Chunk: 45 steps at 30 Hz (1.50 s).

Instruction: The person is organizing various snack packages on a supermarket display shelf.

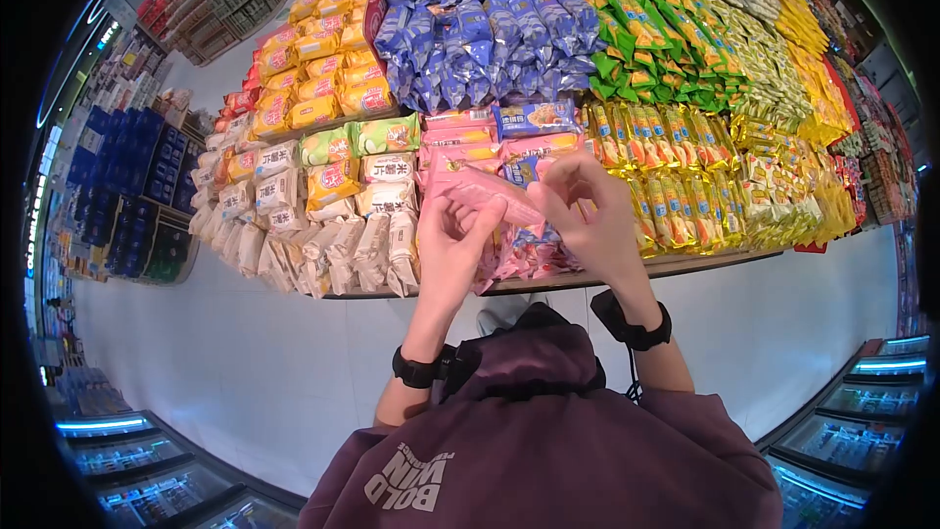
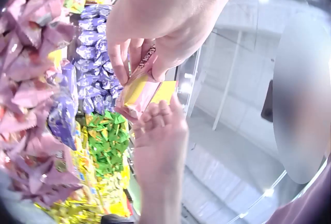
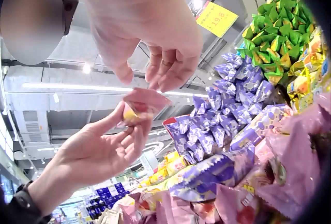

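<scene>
A pink snack packet (image 1: 490,194) with a yellow patch is held up over the front of the display. My left hand (image 1: 458,240) pinches it between thumb and fingers. In the left wrist view the packet (image 2: 135,93) slants down from that hand (image 2: 168,24). My right hand (image 1: 595,220) hovers at the packet's far end, fingers loosely bent and nothing gripped. The right wrist view has this hand (image 3: 155,42) just above the packet (image 3: 144,105). Below both hands lie more pink packets (image 1: 455,155) and a blue-purple packet (image 1: 537,118).
White packets (image 1: 279,186) and orange ones (image 1: 318,88) fill the display's left side. Blue packets (image 1: 490,34) are heaped behind, with green packets (image 1: 661,34) and gold packets (image 1: 685,206) to the right. A yellow price sign (image 3: 217,19) hangs above. Freezers (image 1: 842,431) flank the floor (image 1: 245,353).
</scene>
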Tool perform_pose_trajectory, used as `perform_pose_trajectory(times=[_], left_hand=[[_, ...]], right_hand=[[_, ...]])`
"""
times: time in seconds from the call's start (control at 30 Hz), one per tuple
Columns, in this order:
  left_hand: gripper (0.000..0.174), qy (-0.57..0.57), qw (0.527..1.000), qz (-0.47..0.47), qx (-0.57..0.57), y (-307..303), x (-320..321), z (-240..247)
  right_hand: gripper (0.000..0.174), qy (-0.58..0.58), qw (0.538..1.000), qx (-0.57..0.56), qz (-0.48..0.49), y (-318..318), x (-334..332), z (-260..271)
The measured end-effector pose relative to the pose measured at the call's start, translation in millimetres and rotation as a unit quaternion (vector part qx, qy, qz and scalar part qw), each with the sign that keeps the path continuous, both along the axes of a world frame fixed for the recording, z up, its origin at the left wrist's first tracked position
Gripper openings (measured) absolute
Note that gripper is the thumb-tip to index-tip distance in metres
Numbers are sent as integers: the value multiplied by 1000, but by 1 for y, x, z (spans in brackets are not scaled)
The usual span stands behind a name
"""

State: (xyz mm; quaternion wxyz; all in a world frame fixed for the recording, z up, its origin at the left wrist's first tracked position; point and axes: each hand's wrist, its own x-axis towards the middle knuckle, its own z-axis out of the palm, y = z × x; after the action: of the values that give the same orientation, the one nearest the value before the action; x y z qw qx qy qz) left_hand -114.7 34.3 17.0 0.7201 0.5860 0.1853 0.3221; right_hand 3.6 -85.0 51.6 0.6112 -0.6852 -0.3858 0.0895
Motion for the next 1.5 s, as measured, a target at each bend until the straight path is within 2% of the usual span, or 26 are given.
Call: perform_pose_trajectory(times=[0.07,0.13,0.2,0.33,0.5,0.6,0.7,0.73,0.8,0.83,0.93,1.03,1.1,1.23,1.33,1.43,1.5], left_hand=[[16,-66,991,-10,-114,2,-1,-1],[19,-70,989,-13,-133,3,-6,-5],[22,-70,984,-32,-158,3,-12,-7],[28,-85,988,-32,-124,1,-13,-7],[33,-119,988,-40,-94,-3,-13,2],[37,-44,991,-45,-115,5,-22,-14],[38,16,998,0,-60,2,-22,-2],[38,-5,998,20,-55,-1,-19,-1],[37,-47,996,62,-45,-6,-14,-1],[36,-43,997,44,-45,-5,-14,0],[35,-30,997,-2,-67,2,-19,-2],[31,-21,992,-27,-119,6,-26,-9],[29,-21,989,-42,-140,7,-27,-8],[20,-25,993,-27,-111,5,-32,-19],[17,-21,995,-13,-100,4,-33,-14],[15,-24,994,-4,-107,0,-34,-11],[14,-17,995,-8,-99,-1,-35,-11]], right_hand=[[26,-57,998,-4,-9,1,-1,-7],[31,-95,995,-2,15,1,-2,-20],[35,-49,998,-20,38,0,-5,-29],[36,-3,998,-10,61,-1,-9,-26],[41,-156,987,-8,46,-5,-4,-24],[43,-259,966,-12,8,-6,-8,-19],[42,-330,943,-33,-17,-7,-16,-20],[42,-348,937,-40,-19,-7,-18,-21],[39,-309,950,-50,-14,-7,-25,-21],[37,-290,956,-54,-11,-7,-28,-21],[31,-76,996,4,37,-3,-34,-39],[27,192,973,-52,115,-8,-38,-27],[26,214,969,-39,113,-8,-37,-29],[25,226,967,-30,115,-9,-32,-37],[26,104,990,10,95,-6,-35,-41],[28,120,988,13,99,-7,-34,-40],[28,173,978,35,113,-9,-31,-44]])
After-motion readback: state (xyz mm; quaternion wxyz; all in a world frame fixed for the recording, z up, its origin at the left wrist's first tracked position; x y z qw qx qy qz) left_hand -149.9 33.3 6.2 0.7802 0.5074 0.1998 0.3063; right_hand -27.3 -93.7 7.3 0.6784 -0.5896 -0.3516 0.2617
